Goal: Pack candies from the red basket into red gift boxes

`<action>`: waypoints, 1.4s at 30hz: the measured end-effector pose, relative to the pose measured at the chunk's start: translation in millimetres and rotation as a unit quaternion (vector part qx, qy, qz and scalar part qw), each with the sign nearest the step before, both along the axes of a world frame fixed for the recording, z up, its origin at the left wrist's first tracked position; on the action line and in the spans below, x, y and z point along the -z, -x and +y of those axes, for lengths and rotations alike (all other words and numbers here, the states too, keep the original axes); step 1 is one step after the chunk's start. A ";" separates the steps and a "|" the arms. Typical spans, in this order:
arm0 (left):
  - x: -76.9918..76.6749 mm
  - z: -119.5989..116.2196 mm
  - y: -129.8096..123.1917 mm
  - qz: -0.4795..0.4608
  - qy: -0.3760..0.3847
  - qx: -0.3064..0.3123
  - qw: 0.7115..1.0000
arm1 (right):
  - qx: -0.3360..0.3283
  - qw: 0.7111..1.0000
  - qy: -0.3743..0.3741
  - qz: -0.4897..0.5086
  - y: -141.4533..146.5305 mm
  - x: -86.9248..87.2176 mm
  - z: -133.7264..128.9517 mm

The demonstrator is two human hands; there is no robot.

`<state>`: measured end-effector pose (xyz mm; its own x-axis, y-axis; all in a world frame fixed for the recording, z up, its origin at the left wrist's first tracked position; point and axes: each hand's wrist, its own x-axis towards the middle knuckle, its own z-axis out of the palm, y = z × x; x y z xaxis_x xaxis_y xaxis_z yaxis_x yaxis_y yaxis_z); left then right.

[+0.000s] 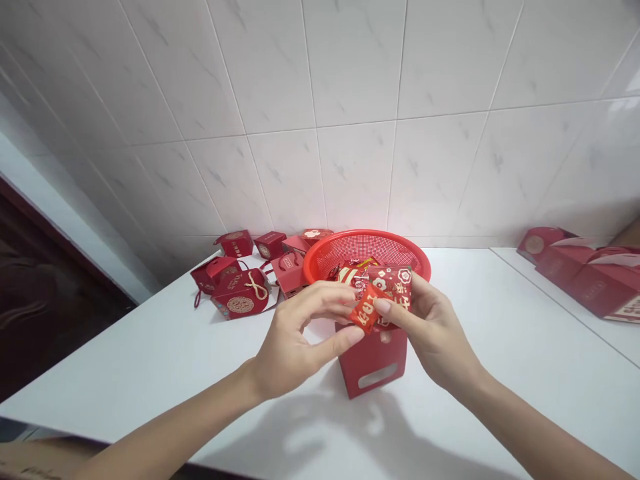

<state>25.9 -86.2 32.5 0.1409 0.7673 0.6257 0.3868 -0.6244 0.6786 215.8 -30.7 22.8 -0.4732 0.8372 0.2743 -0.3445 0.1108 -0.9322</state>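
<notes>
My right hand (437,327) is closed on small wrapped candies. Its thumb presses an orange-red wrapped candy (367,311) with gold lettering against a dark red packet (399,283) with white flower prints. My left hand (303,333) curves around the orange-red candy's left side, thumb and fingers apart, with the fingertips close to or touching its edge. Right below both hands stands a red paper box (373,363) with a clear oval window; its top is partly hidden. Behind it, a red plastic basket (370,239) holds more wrapped candies (345,272).
Several red gift boxes (243,293), some with cord handles, are grouped left of the basket on the white table (165,353). More red boxes (585,273) stand at the far right. A tiled wall (350,167) runs along the back.
</notes>
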 end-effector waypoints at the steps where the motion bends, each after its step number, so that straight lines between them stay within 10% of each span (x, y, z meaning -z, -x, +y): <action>1: 0.5 0.4 -0.6 -0.043 0.054 0.000 0.998 | 0.009 1.000 -0.006 0.002 1.5 -0.6 0.3; 8: -2.2 4.5 -1.7 -0.144 0.227 0.031 0.963 | 0.040 0.998 -0.051 -0.016 7.3 0.4 -0.5; 18: 3.7 3.8 -0.8 0.063 0.010 -0.119 0.991 | 0.070 0.959 -0.248 -0.117 -14.7 -16.0 28.8; 23: 7.1 6.8 2.0 0.116 0.048 -0.116 0.985 | 0.015 0.925 -0.317 -0.210 -26.0 -19.9 40.5; 42: 4.3 7.8 2.8 -0.041 0.079 -0.023 0.996 | -0.155 0.957 -0.157 -0.187 -26.2 -21.6 28.6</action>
